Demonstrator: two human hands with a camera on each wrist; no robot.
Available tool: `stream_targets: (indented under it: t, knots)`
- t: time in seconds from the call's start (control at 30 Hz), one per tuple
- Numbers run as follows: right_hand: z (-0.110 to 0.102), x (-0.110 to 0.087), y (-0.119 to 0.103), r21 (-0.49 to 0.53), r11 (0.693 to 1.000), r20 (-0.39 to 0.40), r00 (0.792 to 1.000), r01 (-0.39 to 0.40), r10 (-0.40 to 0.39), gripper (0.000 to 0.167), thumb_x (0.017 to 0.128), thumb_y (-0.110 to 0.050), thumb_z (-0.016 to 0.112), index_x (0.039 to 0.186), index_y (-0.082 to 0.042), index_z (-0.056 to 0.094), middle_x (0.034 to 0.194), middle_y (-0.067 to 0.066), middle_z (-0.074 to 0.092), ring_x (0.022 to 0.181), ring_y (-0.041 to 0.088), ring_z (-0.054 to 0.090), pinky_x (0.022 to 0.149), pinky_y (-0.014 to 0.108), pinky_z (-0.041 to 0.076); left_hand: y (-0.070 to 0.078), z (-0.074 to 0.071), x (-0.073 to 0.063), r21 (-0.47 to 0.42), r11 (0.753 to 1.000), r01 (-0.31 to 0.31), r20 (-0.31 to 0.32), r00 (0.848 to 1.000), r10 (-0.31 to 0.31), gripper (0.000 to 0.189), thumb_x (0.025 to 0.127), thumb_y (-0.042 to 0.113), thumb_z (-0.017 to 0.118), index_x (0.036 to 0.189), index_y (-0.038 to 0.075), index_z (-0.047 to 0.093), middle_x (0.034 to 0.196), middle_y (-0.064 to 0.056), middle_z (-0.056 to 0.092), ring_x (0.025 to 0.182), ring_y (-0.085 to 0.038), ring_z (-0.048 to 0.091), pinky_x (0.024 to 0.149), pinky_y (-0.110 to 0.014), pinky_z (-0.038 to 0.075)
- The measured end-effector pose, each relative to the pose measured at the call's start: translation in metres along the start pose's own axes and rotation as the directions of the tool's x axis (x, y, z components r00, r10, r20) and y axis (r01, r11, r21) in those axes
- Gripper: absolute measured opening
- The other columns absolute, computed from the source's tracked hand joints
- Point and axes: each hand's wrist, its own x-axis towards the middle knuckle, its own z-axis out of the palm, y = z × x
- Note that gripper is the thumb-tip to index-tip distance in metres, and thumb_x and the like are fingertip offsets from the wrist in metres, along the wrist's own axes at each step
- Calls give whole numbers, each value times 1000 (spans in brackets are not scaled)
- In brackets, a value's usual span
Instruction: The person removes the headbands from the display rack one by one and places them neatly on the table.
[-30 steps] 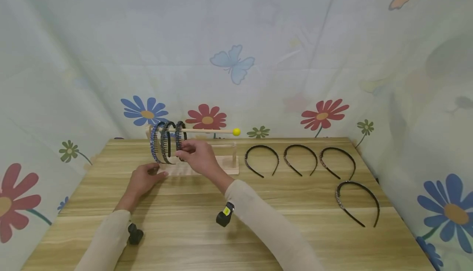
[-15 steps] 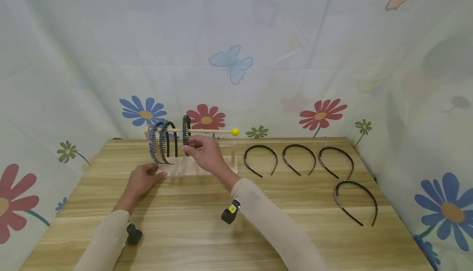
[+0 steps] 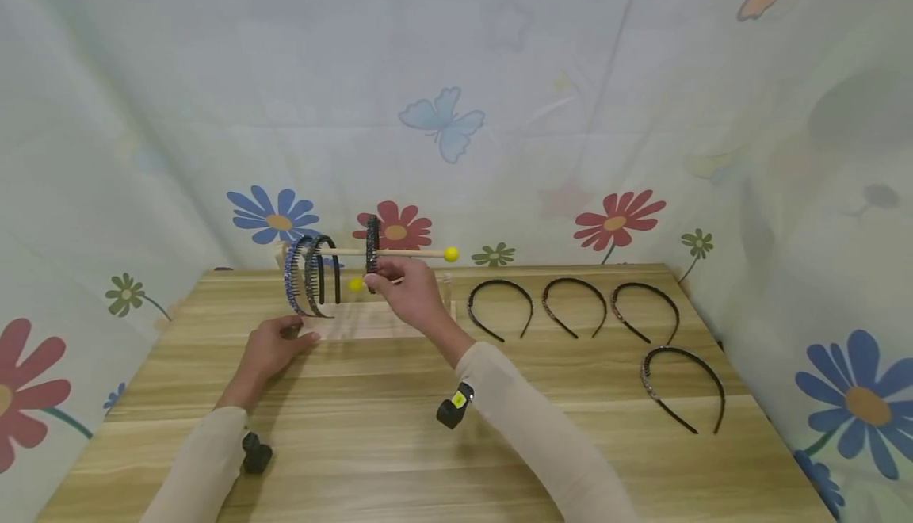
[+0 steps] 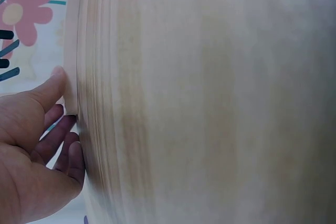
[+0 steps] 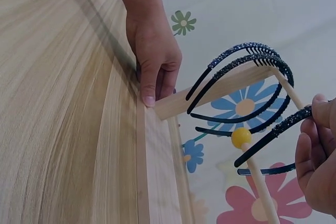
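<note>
My right hand (image 3: 414, 293) pinches a black toothed headband (image 3: 372, 238) with a glittery band, raised so that it overlaps the upper rod (image 3: 421, 253) of a wooden rack. In the right wrist view, the ends of this headband (image 5: 270, 144) point toward the lower rod's yellow ball (image 5: 241, 138). Two more headbands hang at the rack's left end: a blue glittery one (image 3: 289, 277) and a dark glittery one (image 3: 311, 279). My left hand (image 3: 269, 347) grips the left end of the rack's base (image 3: 357, 325), thumb at the edge and fingers bent at the corner (image 4: 71, 109).
Several black headbands lie on the wood-grain table to the right, including one nearest the rack (image 3: 532, 309) and one closer to the front (image 3: 722, 396). A yellow ball (image 3: 452, 254) caps the upper rod. A flower-printed cloth (image 3: 499, 190) stands behind the table.
My right hand has moved right and slightly up with the headband, away from the other two hanging ones. The lower rod's yellow ball has come into view. My left hand stays at the base.
</note>
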Motion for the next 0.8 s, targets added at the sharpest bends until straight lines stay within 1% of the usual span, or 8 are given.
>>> stream_targets:
  t: [0.17,0.3,0.4,0.53,0.6,0.7,0.8]
  knots:
    - [-5,-1,-2,3,1000,-13,1000,6,-6,16,95,-25,75,104,-12,78,90,-4,76,81,4,69,69,21,58,-1,0,0,-6,1000,-6,1,1000,6,63,96,34,74,136,-11,57,136,-32,59,128,-51,54,107,-62,44]
    - [-11,-1,-7,23,1000,-20,1000,18,-17,18,95,-24,75,107,-11,78,92,-2,77,82,6,70,72,21,58,0,-1,-1,-7,1000,-12,-4,1000,12,62,95,34,74,135,-11,58,135,-32,60,127,-51,55,107,-62,44]
    - [-16,-1,-9,40,998,-26,999,43,-42,20,95,-23,75,110,-10,77,93,1,77,83,7,71,74,21,58,2,-1,-2,-5,1000,-15,-6,1000,15,63,95,34,75,135,-12,58,135,-32,60,127,-51,54,107,-63,44]
    - [-23,1,-11,43,996,-37,996,77,-75,20,94,-22,76,110,-10,78,94,1,78,84,9,71,70,22,57,4,-1,-4,-1,1000,-18,-11,1000,18,62,95,33,75,134,-12,59,134,-32,61,127,-51,55,107,-62,44]
    - [-26,2,-11,48,995,-41,996,87,-85,22,94,-21,76,111,-8,78,95,2,78,83,12,71,68,22,56,4,-1,-4,5,1000,-21,-12,1000,21,61,95,33,75,134,-11,59,133,-32,61,126,-51,56,106,-62,44]
    - [-31,3,-12,48,994,-47,994,102,-100,23,94,-21,76,112,-6,77,94,4,78,83,13,71,71,21,57,4,-2,-4,5,1000,-20,-13,1000,20,61,95,32,75,134,-11,59,133,-32,62,125,-50,56,105,-62,45]
    - [-36,3,-14,36,993,-51,992,116,-114,23,94,-21,76,110,-5,77,92,6,77,81,12,70,75,21,58,4,-1,-4,2,1000,-15,-8,1000,15,61,95,33,75,135,-11,58,133,-32,61,125,-50,56,105,-62,45]
